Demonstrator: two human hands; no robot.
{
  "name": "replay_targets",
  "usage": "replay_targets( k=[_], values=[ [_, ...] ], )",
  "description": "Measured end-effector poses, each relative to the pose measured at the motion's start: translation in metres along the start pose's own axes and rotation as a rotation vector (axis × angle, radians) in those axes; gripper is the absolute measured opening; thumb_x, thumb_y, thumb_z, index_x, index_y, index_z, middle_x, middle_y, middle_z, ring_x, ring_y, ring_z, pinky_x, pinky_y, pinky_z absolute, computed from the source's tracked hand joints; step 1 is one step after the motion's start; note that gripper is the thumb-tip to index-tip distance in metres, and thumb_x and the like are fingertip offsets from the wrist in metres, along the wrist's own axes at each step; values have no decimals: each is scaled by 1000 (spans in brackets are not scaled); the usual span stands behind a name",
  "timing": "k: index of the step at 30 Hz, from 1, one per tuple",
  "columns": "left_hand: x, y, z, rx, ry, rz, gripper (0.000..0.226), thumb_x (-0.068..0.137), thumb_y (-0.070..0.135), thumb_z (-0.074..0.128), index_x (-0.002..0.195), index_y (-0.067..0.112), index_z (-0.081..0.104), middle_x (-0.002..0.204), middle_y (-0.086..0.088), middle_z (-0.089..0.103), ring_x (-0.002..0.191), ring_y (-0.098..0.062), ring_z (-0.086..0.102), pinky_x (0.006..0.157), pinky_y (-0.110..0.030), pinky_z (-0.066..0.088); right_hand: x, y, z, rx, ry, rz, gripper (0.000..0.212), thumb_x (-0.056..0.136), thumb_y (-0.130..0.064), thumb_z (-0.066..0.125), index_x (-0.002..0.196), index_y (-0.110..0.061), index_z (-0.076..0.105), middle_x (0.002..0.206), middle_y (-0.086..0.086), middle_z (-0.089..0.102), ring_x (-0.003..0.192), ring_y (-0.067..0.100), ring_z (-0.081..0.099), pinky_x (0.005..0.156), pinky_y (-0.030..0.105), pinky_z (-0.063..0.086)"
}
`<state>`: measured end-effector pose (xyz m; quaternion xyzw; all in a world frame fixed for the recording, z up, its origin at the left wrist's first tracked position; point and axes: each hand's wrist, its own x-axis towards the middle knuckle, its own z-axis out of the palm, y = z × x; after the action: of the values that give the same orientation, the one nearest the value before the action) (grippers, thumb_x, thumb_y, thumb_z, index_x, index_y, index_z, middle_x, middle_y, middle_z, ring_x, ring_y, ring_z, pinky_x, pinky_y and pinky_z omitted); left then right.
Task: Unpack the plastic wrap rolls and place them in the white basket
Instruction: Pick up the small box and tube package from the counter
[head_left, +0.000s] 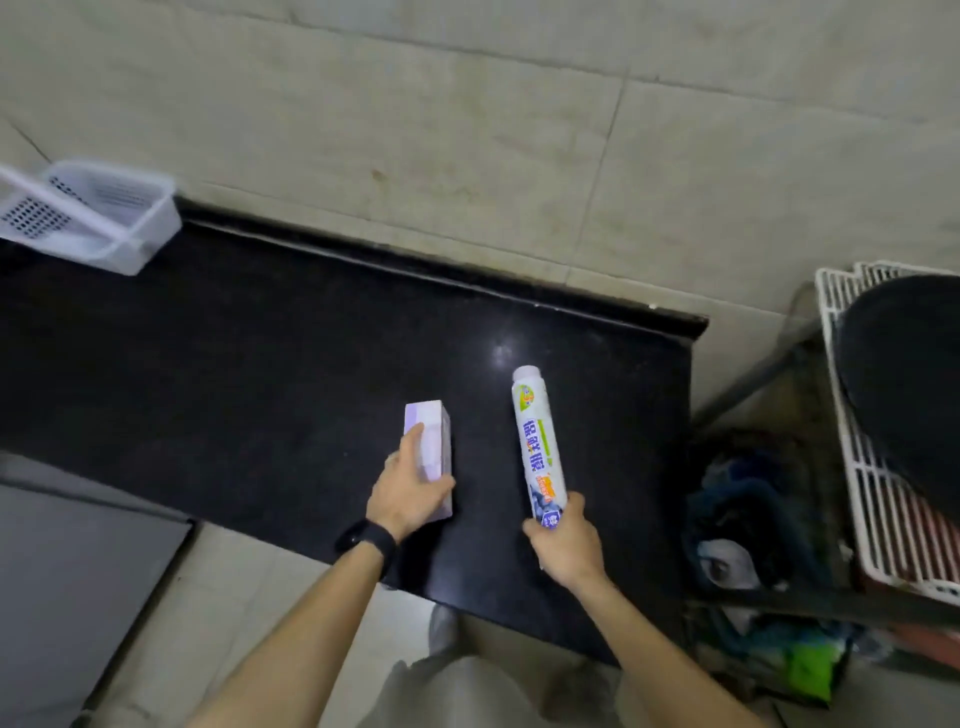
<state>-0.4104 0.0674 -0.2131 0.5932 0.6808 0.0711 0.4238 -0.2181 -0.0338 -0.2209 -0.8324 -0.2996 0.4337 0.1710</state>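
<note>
Nearest to me, at lower centre of the frame, my right hand (566, 540) is clenched round the near end of the long white printed plastic wrap roll (537, 447), which looks to be in its wrapper. Its long axis runs up the frame, away from me, white cap end pointing at the wall, and I can't tell whether the far end touches the surface. Just left of it, my left hand (408, 491), black band at the wrist, grips the pale lilac rectangular cardboard box (431, 441) from above, thumb on one side and fingers over the other. The box lies parallel to the roll, apart from it, on the glossy black stone desk (234, 364). Further off, way up in the upper left of the frame, the white perforated plastic basket (104, 218) sits tilted at the desk's far edge by the tiled wall. So the basket lies far left and away from both hands. My left hand is nearer to it; I reckon the roll needs a long cross-reach.
</note>
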Motion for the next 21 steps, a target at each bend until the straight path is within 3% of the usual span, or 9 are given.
replay_targets(
  k=[9, 12, 15, 18, 21],
  values=[
    [36, -15, -4, 34, -22, 92, 89, 77, 31, 65, 150, 39, 16, 153, -5, 30, 122, -32, 52, 96, -40, 46, 7, -32, 64, 44, 76, -60, 53, 87, -35, 69, 128, -20, 37, 122, 4, 62, 102, 26, 64, 73, 29, 46],
    [42, -19, 5, 91, -21, 129, 88, 80, 47, 66, 151, 44, 13, 154, 1, 26, 120, -29, 54, 91, -40, 50, 13, -38, 81, -21, 69, -92, 52, 86, -39, 67, 128, -22, 39, 120, 0, 61, 103, 23, 62, 73, 32, 48],
    [44, -24, 16, 178, 13, 172, 89, 79, 69, 57, 151, 49, 7, 156, 5, 23, 126, -25, 48, 89, -44, 51, 15, -41, 97, -229, 131, -119, 57, 83, -40, 65, 130, -18, 40, 127, 5, 53, 111, 25, 52, 81, 38, 52],
    [49, -31, 15, 189, 1, 209, 91, 80, 72, 55, 150, 49, 3, 157, 4, 22, 130, -24, 44, 91, -44, 51, 17, -46, 105, -422, 172, -127, 69, 78, -57, 64, 129, -15, 43, 143, 10, 33, 121, 30, 42, 89, 41, 49],
    [52, -34, 12, 213, -26, 241, 92, 80, 74, 53, 151, 47, 1, 157, 1, 21, 133, -27, 41, 94, -45, 50, 20, -47, 107, -452, 161, -138, 68, 77, -61, 63, 125, -16, 43, 136, 8, 37, 119, 28, 43, 89, 41, 48]
  ],
)
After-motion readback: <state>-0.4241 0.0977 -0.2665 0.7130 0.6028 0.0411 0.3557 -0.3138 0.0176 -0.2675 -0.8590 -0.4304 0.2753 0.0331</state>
